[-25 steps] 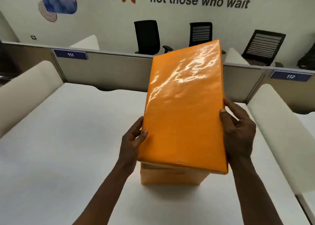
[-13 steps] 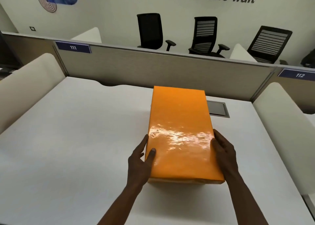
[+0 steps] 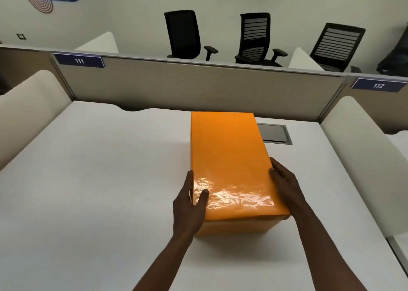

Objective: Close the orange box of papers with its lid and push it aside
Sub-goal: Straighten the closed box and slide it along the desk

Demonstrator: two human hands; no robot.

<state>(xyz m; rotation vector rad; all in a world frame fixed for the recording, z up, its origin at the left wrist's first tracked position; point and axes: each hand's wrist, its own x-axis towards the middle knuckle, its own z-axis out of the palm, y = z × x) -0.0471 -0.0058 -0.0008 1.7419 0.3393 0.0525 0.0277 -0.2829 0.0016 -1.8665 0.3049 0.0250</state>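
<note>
The glossy orange lid [image 3: 227,158] lies flat on top of the orange box [image 3: 234,226], whose front wall shows just below the lid's near edge. The papers inside are hidden. My left hand [image 3: 189,204] holds the lid's near left side, thumb on top and fingers along the edge. On the near right side, my right hand [image 3: 284,184] presses against the lid's edge with its fingers down the side. The box stands on the white desk [image 3: 99,180], right of centre.
A grey cable hatch [image 3: 273,133] is set in the desk just behind and right of the box. A beige partition [image 3: 198,85] closes the far edge, with padded white dividers [image 3: 362,149] at both sides. Black office chairs stand beyond.
The lid was held up tilted above the open box, then came down flat onto it. Both hands have stayed on its near sides, sliding slightly lower.
</note>
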